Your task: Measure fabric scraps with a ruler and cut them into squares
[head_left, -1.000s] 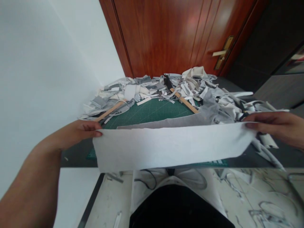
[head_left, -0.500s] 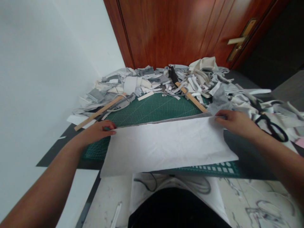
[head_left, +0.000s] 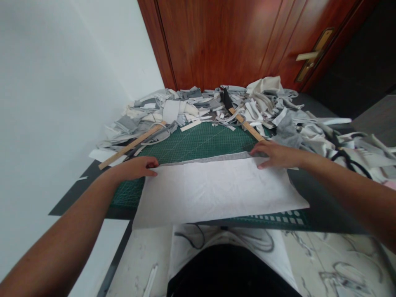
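Note:
A folded sheet of white fabric (head_left: 216,189) lies across the green cutting mat (head_left: 198,142), its near edge hanging over the table's front. My left hand (head_left: 136,167) rests at the sheet's far left corner, fingers curled together on the edge. My right hand (head_left: 275,154) lies at the far right corner, fingers stretched flat and pressing the cloth down. A grey layer shows along the far edge of the sheet.
A heap of grey and white fabric scraps (head_left: 260,107) covers the table's back and right. Two wooden rulers (head_left: 130,145) (head_left: 247,128) lie at the mat's left and right. Black scissors (head_left: 343,156) sit right of my arm. A white wall stands left, a brown door (head_left: 235,41) behind.
The sheet, held up by both hands a second ago, now lies flat on the mat. Both hands moved inward along its far edge, the right one furthest.

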